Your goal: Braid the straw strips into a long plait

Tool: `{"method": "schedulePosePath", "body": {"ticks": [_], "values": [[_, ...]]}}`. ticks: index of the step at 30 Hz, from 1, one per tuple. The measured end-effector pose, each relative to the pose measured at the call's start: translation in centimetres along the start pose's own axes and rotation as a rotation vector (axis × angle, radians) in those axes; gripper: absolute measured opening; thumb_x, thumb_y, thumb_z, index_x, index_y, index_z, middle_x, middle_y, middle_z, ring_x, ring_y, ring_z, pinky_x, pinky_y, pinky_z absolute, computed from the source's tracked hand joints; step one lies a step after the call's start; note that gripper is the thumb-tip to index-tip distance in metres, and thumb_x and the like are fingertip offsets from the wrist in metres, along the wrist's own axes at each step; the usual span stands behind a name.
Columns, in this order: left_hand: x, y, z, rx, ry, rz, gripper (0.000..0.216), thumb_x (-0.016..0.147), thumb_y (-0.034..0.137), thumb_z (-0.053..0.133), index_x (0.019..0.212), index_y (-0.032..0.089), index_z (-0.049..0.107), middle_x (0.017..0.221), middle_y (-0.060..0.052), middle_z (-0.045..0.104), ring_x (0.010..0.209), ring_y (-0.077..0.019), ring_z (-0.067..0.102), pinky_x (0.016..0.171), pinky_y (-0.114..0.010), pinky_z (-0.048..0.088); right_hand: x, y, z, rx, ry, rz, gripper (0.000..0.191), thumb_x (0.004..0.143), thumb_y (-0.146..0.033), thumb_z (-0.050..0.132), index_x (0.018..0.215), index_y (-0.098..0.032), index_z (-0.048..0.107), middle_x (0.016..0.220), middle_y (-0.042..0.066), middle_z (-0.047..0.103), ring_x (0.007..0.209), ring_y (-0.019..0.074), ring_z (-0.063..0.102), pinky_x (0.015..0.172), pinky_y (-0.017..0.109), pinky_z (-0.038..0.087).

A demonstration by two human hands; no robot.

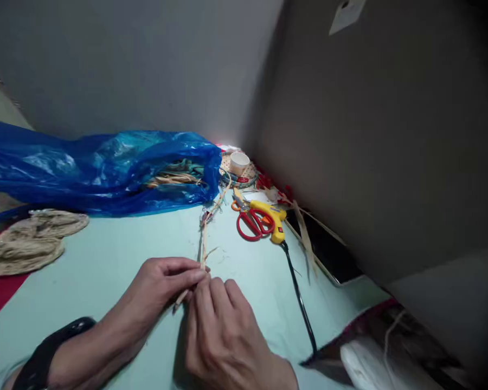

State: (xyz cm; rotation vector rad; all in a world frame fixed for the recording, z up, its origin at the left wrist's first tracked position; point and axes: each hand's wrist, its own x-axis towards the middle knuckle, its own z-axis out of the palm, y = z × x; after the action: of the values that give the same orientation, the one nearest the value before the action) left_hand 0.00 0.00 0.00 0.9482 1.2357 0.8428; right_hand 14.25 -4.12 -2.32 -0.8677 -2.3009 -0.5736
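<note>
My left hand [162, 287] pinches the near end of a thin tan straw strand [204, 238] that runs away from me over the pale green table [117, 254] toward the blue bag. My right hand [223, 330] is closed right beside it, fingertips pressed on the same strand end. A black band sits on my left wrist [51, 346].
A crumpled blue plastic bag [101, 168] with straw inside lies at the back. Woven tan pieces [28, 241] lie at the left. Red scissors [252, 223], a yellow glue gun [272, 216] with a black cord [299, 295] and a white cup [239, 162] sit by the right wall.
</note>
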Motion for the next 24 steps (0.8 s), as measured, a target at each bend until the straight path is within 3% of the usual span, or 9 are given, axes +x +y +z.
{"method": "schedulePosePath", "body": {"ticks": [4,6,9,12,14,19,24], "values": [[0.3,-0.1,-0.4,0.021,-0.080,0.023,0.021,0.075,0.036,0.082,0.077,0.015,0.080,0.061,0.001,0.067,0.061,-0.0134,0.053,0.063,-0.027,0.039,-0.8,1.4,-2.5,0.203,-0.133,0.156,0.020,0.094,-0.015,0.054,0.108,-0.007,0.066,0.084,0.011,0.065,0.072,0.0228,0.054,0.064,0.038,0.044],[0.2,-0.2,-0.6,0.009,-0.104,0.010,0.020,0.078,0.035,0.081,0.084,0.016,0.081,0.067,0.000,0.069,0.064,-0.0137,0.056,0.064,-0.027,0.040,-0.5,2.7,-3.6,0.452,-0.212,0.348,0.020,0.098,-0.028,0.055,0.107,-0.015,0.068,0.094,0.010,0.068,0.085,0.0247,0.060,0.075,0.039,0.048],[0.1,-0.1,-0.8,-0.028,-0.120,-0.007,0.022,0.076,0.032,0.084,0.093,0.018,0.082,0.075,-0.002,0.074,0.072,-0.0153,0.062,0.072,-0.027,0.044,0.6,5.0,-4.0,0.770,-0.292,0.698,0.019,0.101,-0.029,0.055,0.112,-0.020,0.067,0.109,0.007,0.071,0.102,0.0220,0.064,0.089,0.035,0.048],[-0.1,0.1,-0.7,-0.051,-0.127,0.001,0.025,0.073,0.033,0.086,0.091,0.018,0.083,0.074,-0.003,0.077,0.072,-0.0178,0.066,0.075,-0.029,0.049,1.6,6.4,-2.5,1.212,-0.498,0.773,0.019,0.101,-0.032,0.054,0.105,-0.018,0.066,0.096,0.006,0.072,0.090,0.0197,0.068,0.080,0.030,0.051],[-0.1,0.2,-0.6,-0.038,-0.119,0.001,0.027,0.070,0.035,0.087,0.090,0.017,0.082,0.073,-0.003,0.078,0.072,-0.0191,0.068,0.074,-0.030,0.050,2.1,6.7,-1.3,1.429,-0.552,0.772,0.018,0.101,-0.029,0.050,0.097,-0.018,0.063,0.083,0.003,0.069,0.076,0.0165,0.065,0.070,0.027,0.049],[-0.2,0.2,-0.5,0.047,-0.040,0.013,0.031,0.067,0.034,0.088,0.087,0.017,0.073,0.071,0.000,0.076,0.069,-0.0157,0.067,0.071,-0.026,0.050,2.1,6.5,-0.1,1.282,-0.512,0.820,0.014,0.096,-0.023,0.057,0.083,-0.017,0.060,0.076,0.000,0.061,0.071,0.0135,0.053,0.065,0.025,0.039],[-0.4,0.1,-0.4,0.068,-0.029,0.074,0.037,0.071,0.033,0.083,0.095,0.024,0.057,0.065,0.006,0.070,0.060,-0.0150,0.065,0.060,-0.024,0.047,1.6,6.1,0.1,1.384,-0.453,0.934,0.015,0.092,-0.023,0.060,0.078,-0.016,0.062,0.072,0.000,0.061,0.070,0.0127,0.051,0.065,0.025,0.037]]}}
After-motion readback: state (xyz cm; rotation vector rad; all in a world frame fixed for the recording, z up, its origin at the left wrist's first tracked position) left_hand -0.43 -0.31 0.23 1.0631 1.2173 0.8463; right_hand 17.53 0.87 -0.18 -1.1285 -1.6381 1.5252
